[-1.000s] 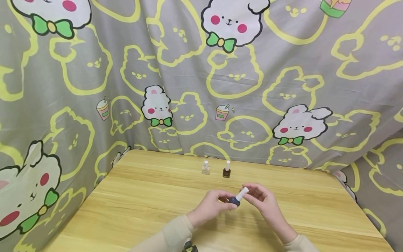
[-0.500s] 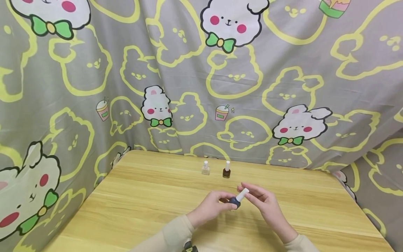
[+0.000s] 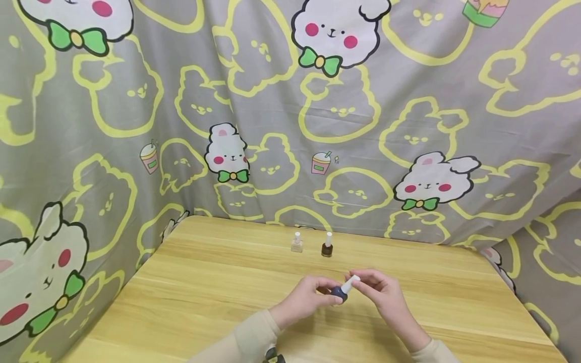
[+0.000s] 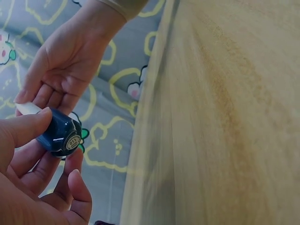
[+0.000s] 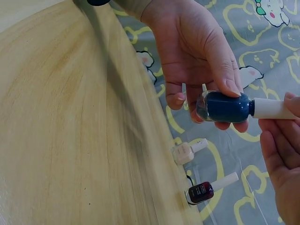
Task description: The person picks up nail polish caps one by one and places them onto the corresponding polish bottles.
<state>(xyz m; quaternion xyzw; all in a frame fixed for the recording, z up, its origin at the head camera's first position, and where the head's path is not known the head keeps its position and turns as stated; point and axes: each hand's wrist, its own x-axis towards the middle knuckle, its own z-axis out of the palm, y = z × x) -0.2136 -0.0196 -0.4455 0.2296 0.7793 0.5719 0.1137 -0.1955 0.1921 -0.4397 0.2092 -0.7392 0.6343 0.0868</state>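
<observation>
A dark blue nail polish bottle (image 3: 338, 293) is tilted above the table, its white cap (image 3: 351, 284) pointing up and to the right. My left hand (image 3: 306, 298) grips the glass body between thumb and fingers; in the left wrist view the base of the bottle (image 4: 65, 136) shows a round label. With thumb and fingers, my right hand (image 3: 385, 293) pinches the end of the cap. A short dark strip of neck (image 5: 252, 107) shows between cap and glass in the right wrist view.
Two more nail polish bottles stand upright toward the back of the wooden table (image 3: 204, 267): a pale pink one (image 3: 297, 245) and a dark red one (image 3: 327, 247). A patterned grey curtain (image 3: 272, 111) hangs behind and along the sides. A small black object (image 3: 274, 356) lies by the left sleeve.
Both hands and the blue bottle have dropped very slightly, the right hand a little more, and the cap leans a bit lower. The two standing bottles have stayed in place.
</observation>
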